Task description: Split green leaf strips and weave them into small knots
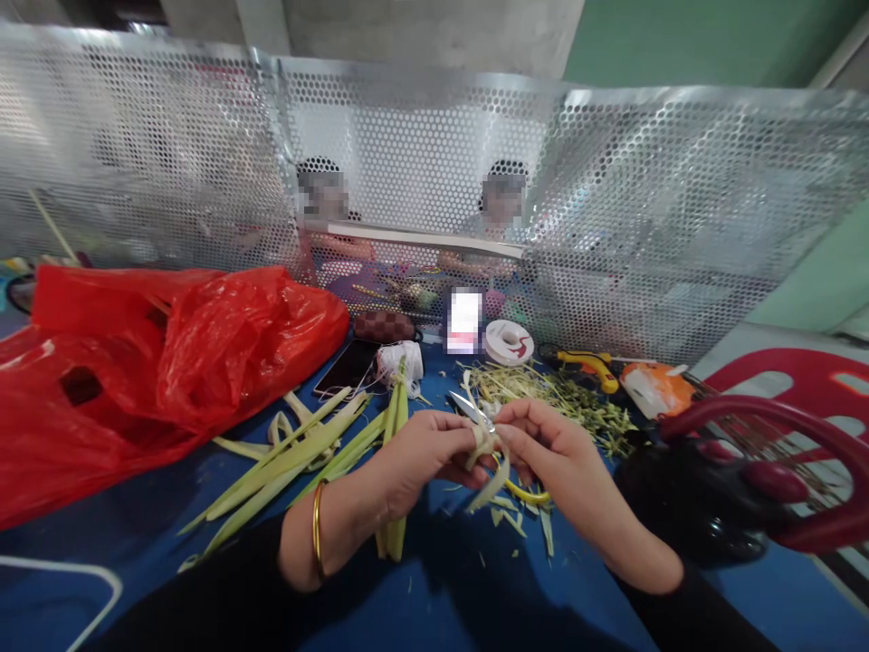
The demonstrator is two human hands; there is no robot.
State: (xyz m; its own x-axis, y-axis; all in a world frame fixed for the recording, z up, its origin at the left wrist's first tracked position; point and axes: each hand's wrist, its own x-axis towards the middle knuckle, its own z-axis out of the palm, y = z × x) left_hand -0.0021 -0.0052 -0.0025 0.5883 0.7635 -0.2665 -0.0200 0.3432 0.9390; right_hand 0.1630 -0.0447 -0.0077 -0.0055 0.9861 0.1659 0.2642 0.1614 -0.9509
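Pale leaf strip [483,444], one, curled and looped, its loose end hanging down: located between the two hands above the middle of the blue table [462,602]. Left hand [441,445], bare, gold bangle [317,530] at the wrist: thumb and fingers closed in a narrow pinch on the strip's left side. Right hand [543,444], bare: thumb and forefinger pinching the same strip from the right. Scissors [468,405], steel blades, yellow handles: behind and beneath the hands; whether a finger touches them cannot be told. Long green leaves [291,462], several: left of the left hand, some passing behind that forearm. White thread spool [405,362]: at the far end of the leaves. White reel [509,342], red marking: beyond the right hand. Dried plant sprigs [577,398], heaped: behind the right hand. Yellow-handled tool [590,364]: past the sprigs, near an orange-and-white packet [655,389]. Red plastic bag [258,335], crumpled: far left. Black item with maroon handle [706,498]: right of the right forearm.
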